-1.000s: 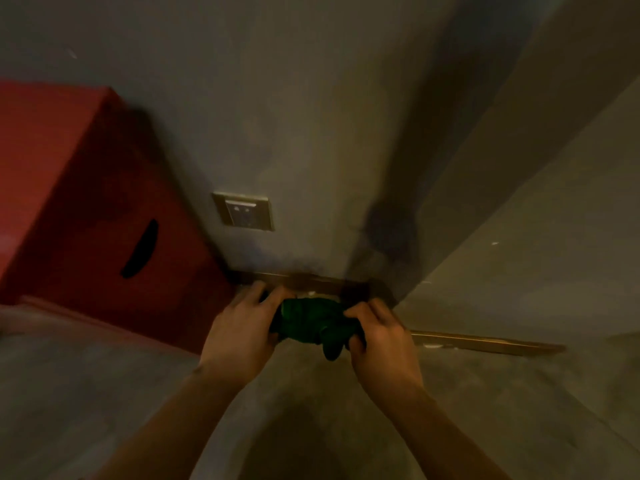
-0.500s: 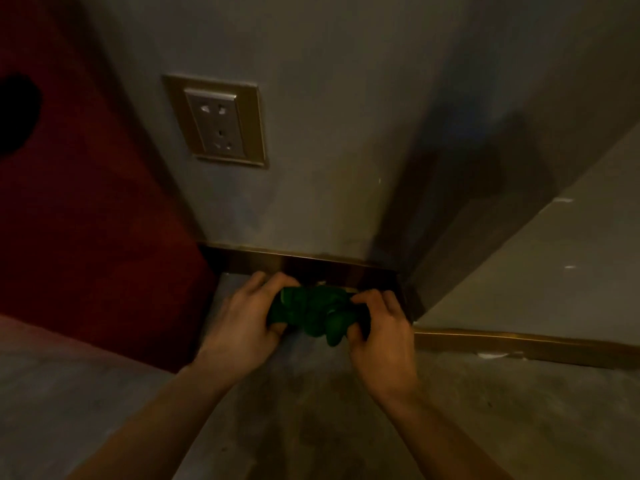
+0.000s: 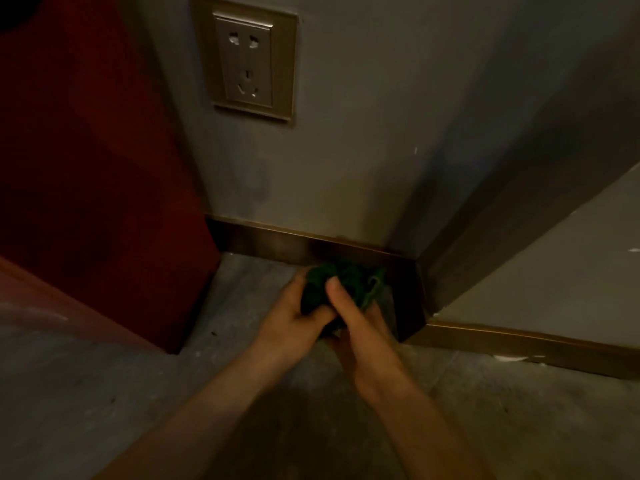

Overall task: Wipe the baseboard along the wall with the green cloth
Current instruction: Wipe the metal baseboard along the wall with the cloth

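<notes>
Two bare hands, both closed on one bunched green cloth (image 3: 346,282), low against the wall. Left hand (image 3: 294,317): fingers curled around the left side of the cloth, thumb side toward the floor, forearm reaching in from the lower left. Right hand (image 3: 360,327): thumb (image 3: 337,292) laid over the top of the cloth, remaining fingers wrapped under and behind it, mostly hidden; forearm reaching in from the lower right. Green cloth: crumpled into a wad, dark in the dim light, held between the two hands just in front of the baseboard (image 3: 277,240), near its right-hand end where the wall turns a corner; whether the cloth touches the strip cannot be told. Baseboard: brown metallic-looking strip along the foot of the grey wall (image 3: 363,150), wrapping the outside corner and running on along the next wall face to the right. Wall socket (image 3: 247,62): beige plate with a grey insert, mounted on the wall above and to the left of the hands. Red cabinet (image 3: 97,168): large, standing on the floor at the left, its side meeting the left end of the baseboard. Floor (image 3: 104,393): grey, mottled, with small white specks near the right-hand strip.
</notes>
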Motion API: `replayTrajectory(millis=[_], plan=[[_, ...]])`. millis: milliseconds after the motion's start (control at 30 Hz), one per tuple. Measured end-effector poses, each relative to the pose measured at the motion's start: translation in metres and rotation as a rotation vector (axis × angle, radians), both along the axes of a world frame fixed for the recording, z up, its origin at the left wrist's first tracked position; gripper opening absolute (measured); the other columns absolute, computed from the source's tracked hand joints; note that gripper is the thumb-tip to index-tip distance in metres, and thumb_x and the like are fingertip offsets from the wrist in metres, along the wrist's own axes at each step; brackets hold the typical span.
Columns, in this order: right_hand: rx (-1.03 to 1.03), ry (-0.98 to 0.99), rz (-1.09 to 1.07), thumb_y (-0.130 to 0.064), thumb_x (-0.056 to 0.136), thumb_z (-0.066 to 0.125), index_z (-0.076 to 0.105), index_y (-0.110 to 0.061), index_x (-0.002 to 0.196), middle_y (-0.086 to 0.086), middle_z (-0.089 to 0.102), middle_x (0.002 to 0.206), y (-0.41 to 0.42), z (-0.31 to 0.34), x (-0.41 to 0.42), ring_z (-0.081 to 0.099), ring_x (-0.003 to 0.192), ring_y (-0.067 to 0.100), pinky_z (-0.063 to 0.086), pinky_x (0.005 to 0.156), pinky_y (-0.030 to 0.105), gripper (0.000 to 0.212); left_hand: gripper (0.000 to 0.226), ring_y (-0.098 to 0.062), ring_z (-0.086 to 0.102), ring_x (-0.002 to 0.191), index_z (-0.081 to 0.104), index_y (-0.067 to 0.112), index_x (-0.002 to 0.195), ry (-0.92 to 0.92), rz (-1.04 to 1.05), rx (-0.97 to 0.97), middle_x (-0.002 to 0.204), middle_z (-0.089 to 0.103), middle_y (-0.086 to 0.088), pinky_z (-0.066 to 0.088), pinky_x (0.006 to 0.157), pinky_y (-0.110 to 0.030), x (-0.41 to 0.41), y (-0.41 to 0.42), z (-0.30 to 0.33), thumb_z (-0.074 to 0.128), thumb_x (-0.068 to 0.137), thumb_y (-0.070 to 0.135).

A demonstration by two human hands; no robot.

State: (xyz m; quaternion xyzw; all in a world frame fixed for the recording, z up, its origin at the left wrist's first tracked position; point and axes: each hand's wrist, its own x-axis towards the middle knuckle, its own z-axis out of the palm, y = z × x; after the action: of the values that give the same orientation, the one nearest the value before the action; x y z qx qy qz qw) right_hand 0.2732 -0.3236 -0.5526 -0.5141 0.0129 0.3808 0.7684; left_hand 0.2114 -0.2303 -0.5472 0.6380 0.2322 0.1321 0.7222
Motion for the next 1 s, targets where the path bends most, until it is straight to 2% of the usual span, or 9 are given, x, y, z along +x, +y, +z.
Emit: replayTrajectory(millis=[33, 100, 167, 300, 400, 500, 733, 800, 1000], plan=[[-0.04, -0.007, -0.048, -0.031, 0.067, 0.086, 0.063, -0.021, 0.123, 0.006, 0.072, 0.118, -0.001, -0.003, 0.0, 0.068, 0.11, 0.022, 0.053, 0.093, 0.044, 0.062, 0.047, -0.003, 0.066, 0.109, 0.057, 0.025, 0.125, 0.016, -0.094, 0.092, 0.12, 0.069, 0.003, 0.051, 0.088, -0.017, -0.002, 0.001, 0.0, 0.071, 0.085, 0.002], [-0.111, -0.008, -0.145, -0.019, 0.068, 0.085, 0.065, -0.024, 0.115, 0.005, 0.074, 0.113, -0.004, -0.008, 0.001, 0.071, 0.102, 0.02, 0.057, 0.089, 0.043, 0.051, 0.058, -0.008, 0.058, 0.12, 0.051, 0.03, 0.133, 0.104, -0.249, 0.372, 0.131, 0.059, 0.002, 0.048, 0.101, -0.028, -0.005, 0.009, -0.003, 0.072, 0.08, 0.017], [-0.227, -0.113, -0.167, -0.012, 0.076, 0.081, 0.064, -0.027, 0.116, 0.001, 0.075, 0.111, -0.011, -0.017, 0.004, 0.07, 0.102, 0.016, 0.057, 0.09, 0.043, 0.046, 0.06, -0.014, 0.052, 0.125, 0.048, 0.034, 0.139, 0.178, -0.245, 0.666, 0.135, 0.051, 0.004, 0.046, 0.104, -0.041, -0.01, 0.021, -0.009, 0.07, 0.083, 0.036], [-0.39, -0.496, -0.119, -0.007, 0.081, 0.075, 0.058, -0.037, 0.112, -0.016, 0.073, 0.101, -0.027, -0.026, 0.02, 0.067, 0.097, 0.0, 0.055, 0.076, 0.015, 0.046, 0.072, -0.013, 0.036, 0.131, 0.033, 0.043, 0.145, 0.28, -0.127, 0.978, 0.142, 0.038, 0.01, 0.036, 0.105, -0.036, -0.029, 0.041, -0.029, 0.044, 0.084, 0.077], [-0.634, -0.859, -0.06, -0.011, 0.076, 0.077, 0.052, -0.034, 0.112, -0.009, 0.067, 0.104, -0.037, -0.025, 0.032, 0.065, 0.096, 0.006, 0.054, 0.079, 0.023, 0.05, 0.101, -0.022, 0.009, 0.151, 0.005, 0.035, 0.157, 0.41, -0.209, 1.189, 0.164, 0.014, 0.001, 0.014, 0.121, -0.043, -0.033, 0.041, -0.056, 0.034, 0.078, 0.091], [-0.928, -1.19, 0.133, -0.03, 0.071, 0.079, 0.04, -0.028, 0.129, -0.004, 0.053, 0.119, -0.035, -0.025, 0.035, 0.057, 0.099, 0.012, 0.052, 0.078, 0.032, 0.07, 0.116, -0.023, -0.021, 0.152, -0.013, 0.033, 0.157, 0.474, -0.245, 1.256, 0.168, -0.01, -0.005, -0.006, 0.124, -0.049, -0.027, 0.037, -0.08, 0.031, 0.071, 0.098], [-1.222, -1.632, 0.449, -0.043, 0.07, 0.074, 0.036, -0.024, 0.137, 0.007, 0.057, 0.116, -0.013, -0.034, 0.044, 0.054, 0.105, 0.031, 0.05, 0.093, 0.05, 0.08, 0.125, -0.027, -0.021, 0.152, -0.007, 0.026, 0.158, 0.556, -0.208, 1.237, 0.168, -0.01, -0.009, -0.001, 0.123, -0.056, -0.014, 0.038, -0.103, 0.027, 0.065, 0.102], [-1.224, -1.73, 0.51, -0.04, 0.067, 0.076, 0.039, -0.024, 0.134, 0.011, 0.057, 0.111, -0.001, -0.037, 0.047, 0.054, 0.103, 0.036, 0.047, 0.096, 0.055, 0.078, 0.129, -0.026, -0.022, 0.152, -0.005, 0.021, 0.159, 0.582, -0.176, 1.206, 0.168, -0.011, -0.008, -0.001, 0.123, -0.056, -0.015, 0.037, -0.107, 0.026, 0.064, 0.103], [-1.083, -1.939, 0.744, -0.034, 0.064, 0.078, 0.043, -0.031, 0.137, 0.018, 0.054, 0.121, 0.027, -0.051, 0.062, 0.053, 0.101, 0.04, 0.049, 0.079, 0.05, 0.081, 0.131, -0.028, -0.01, 0.154, 0.01, 0.006, 0.157, 0.592, -0.157, 1.237, 0.167, 0.003, -0.015, 0.011, 0.122, -0.059, -0.017, 0.036, -0.115, 0.028, 0.069, 0.101]])
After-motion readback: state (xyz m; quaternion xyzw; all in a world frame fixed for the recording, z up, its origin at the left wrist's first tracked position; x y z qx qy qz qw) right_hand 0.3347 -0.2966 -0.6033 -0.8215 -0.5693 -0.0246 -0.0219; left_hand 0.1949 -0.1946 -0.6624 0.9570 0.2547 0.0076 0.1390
